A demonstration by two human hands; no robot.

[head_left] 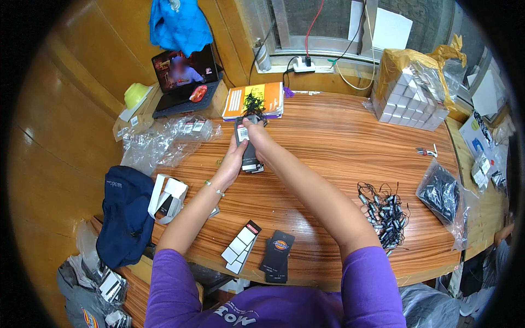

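both hands up over the wooden table [350,136]: left hand [236,156] cupping a stack of dark hang tags [249,147] steady, right hand [255,129] pinching its top end, squaring edges beside black strings [254,103].

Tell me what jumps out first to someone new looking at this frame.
Mid-table, the left hand and right hand together grip a stack of dark hang tags with black strings at its top. To the right lies a tangle of black string loops. At the far right corner sits a block of small white boxes in torn yellow wrap.
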